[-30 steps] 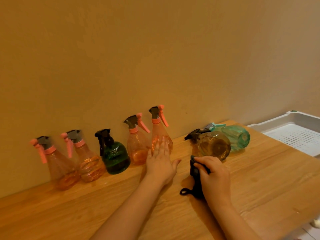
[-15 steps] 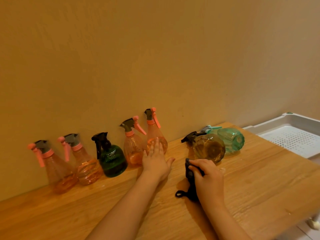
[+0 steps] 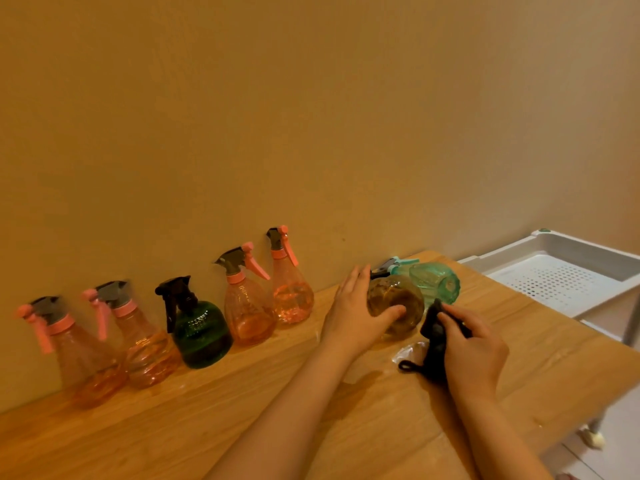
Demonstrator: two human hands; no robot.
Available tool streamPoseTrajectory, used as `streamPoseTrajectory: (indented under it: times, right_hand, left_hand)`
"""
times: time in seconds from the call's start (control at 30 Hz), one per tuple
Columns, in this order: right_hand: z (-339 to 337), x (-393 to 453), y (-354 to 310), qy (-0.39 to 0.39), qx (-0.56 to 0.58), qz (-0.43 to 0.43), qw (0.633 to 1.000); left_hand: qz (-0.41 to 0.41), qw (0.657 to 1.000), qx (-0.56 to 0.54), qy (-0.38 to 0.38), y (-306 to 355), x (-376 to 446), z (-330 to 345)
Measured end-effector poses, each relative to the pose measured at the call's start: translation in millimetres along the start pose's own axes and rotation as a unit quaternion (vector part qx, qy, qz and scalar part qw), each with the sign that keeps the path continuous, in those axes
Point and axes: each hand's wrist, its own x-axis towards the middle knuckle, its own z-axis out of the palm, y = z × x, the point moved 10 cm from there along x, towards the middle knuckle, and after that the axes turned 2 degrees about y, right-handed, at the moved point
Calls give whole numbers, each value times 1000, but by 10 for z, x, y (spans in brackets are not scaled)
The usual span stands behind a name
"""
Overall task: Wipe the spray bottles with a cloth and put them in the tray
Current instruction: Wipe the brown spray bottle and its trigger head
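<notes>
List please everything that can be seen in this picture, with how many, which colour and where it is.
pink spray bottles: 4, pink with grey heads, upright along the wall, two on each side of the green one
dark green spray bottle: 1, black head, upright in the row
brown spray bottle: 1, amber brown, lying on its side on the table
teal spray bottle: 1, lying on its side behind the brown one
cloth: 1, black, in the right hand
tray: 1, white, perforated, to the right of the table
table: 1, wooden
wall: 1, beige
hands: left hand grips the brown spray bottle; right hand holds the cloth
</notes>
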Motion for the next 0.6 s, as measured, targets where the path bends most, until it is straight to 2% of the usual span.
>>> streamPoseTrajectory:
  times: [0.13, 0.33, 0.6]
  right_hand:
    - [25, -22, 41, -19, -35, -46, 998]
    - [123, -57, 31, -47, -48, -74, 995]
    - [150, -75, -4, -66, -40, -78, 994]
  left_hand:
    - [-16, 1000, -2, -17, 91, 204, 246]
    - [-55, 991, -102, 65, -158, 138, 186]
    - [-90, 970, -189, 128, -543, -396, -57]
